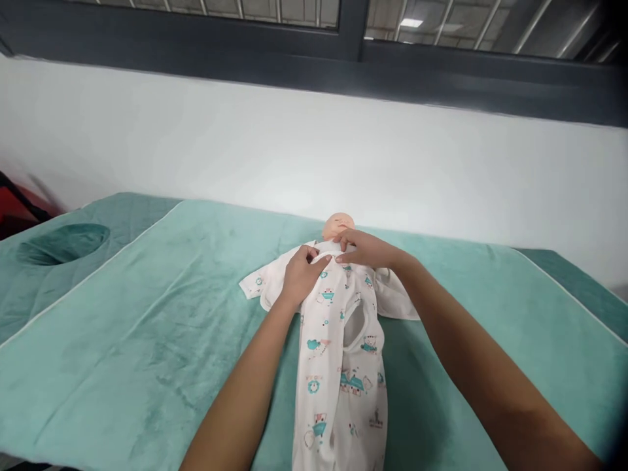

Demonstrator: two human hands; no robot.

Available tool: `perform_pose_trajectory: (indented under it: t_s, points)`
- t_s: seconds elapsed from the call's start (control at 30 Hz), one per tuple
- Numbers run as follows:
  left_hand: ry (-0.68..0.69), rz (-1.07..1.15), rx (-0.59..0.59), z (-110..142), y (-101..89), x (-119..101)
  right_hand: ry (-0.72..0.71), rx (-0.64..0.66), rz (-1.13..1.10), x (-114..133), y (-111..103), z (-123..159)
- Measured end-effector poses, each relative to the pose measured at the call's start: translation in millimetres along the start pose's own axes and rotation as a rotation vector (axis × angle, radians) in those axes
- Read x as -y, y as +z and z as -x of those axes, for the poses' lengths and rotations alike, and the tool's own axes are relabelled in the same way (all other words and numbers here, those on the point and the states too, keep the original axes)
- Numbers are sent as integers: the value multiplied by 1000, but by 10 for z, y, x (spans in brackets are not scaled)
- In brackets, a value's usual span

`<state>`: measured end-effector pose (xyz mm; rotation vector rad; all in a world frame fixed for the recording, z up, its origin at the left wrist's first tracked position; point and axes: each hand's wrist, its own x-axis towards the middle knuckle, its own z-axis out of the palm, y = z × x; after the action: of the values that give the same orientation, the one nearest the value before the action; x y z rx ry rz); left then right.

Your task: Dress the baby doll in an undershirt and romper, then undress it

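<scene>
A baby doll [337,224] lies on its back with its head toward the wall. It wears a white baby romper [321,366] printed with teal and pink pictures, the sleeves spread out to both sides. At the neckline, my left hand [303,273] pinches the cloth between thumb and fingers. Close beside it, my right hand [366,248] grips the collar just under the doll's chin, its fingers bent. Lower on the front, the romper gapes in an oval opening. What exactly lies between the fingertips is too small to make out.
Beneath the doll is a bed with a teal velvet cover [147,327]. At the left end the cover has a round hole [63,244]. A white wall [235,144] and a dark window frame [294,49] stand behind. A red and black item [19,206] shows at far left.
</scene>
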<state>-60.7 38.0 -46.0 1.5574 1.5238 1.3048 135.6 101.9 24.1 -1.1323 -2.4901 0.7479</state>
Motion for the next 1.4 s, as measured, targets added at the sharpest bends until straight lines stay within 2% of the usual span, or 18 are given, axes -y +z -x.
perform_pose_trajectory:
  t_s: [0.1,0.17,0.27,0.4,0.57,0.63,0.7,0.77,0.87,0.93,1.0,1.1,1.2,1.3,1.37,1.4]
  points:
    - [54,-8,-17,12,13,17,11,115,106,68,-87,-125]
    - [67,-36,-36,10,20,28,-41,137,161,112,-74,-175]
    - [49,-117,-93,5,27,48,-108,59,304,197,46,-207]
    - [55,-135,-123,-2,27,94,-19,-38,512,349,251,-289]
    - [101,-46,-101,-26,2,214,94,-102,507,426,385,-491]
    - [186,-39,-139,-21,-7,249,111,-130,508,384,413,-513]
    - [277,-68,-184,5,-15,256,157,-231,426,315,444,-453]
    - [322,-134,-200,44,-23,244,188,-427,232,236,491,-293]
    - [329,-229,-199,83,-38,247,139,-743,-93,117,631,115]
    - [313,-253,-173,77,-50,280,123,-870,-219,43,771,446]
    - [311,-259,-112,55,-60,326,151,-934,-275,-13,921,766]
    - [316,-247,-15,52,-66,355,208,-913,-315,3,1104,1174]
    - [271,-178,-31,210,-77,285,213,-841,-304,194,1247,1565]
    - [291,-94,-142,677,-138,154,97,-585,-317,503,1440,2025]
    - [292,-60,-161,1169,-213,82,-11,-429,-281,703,1603,2327]
    - [271,-54,-147,1449,-255,56,-48,-392,-256,788,1684,2455]
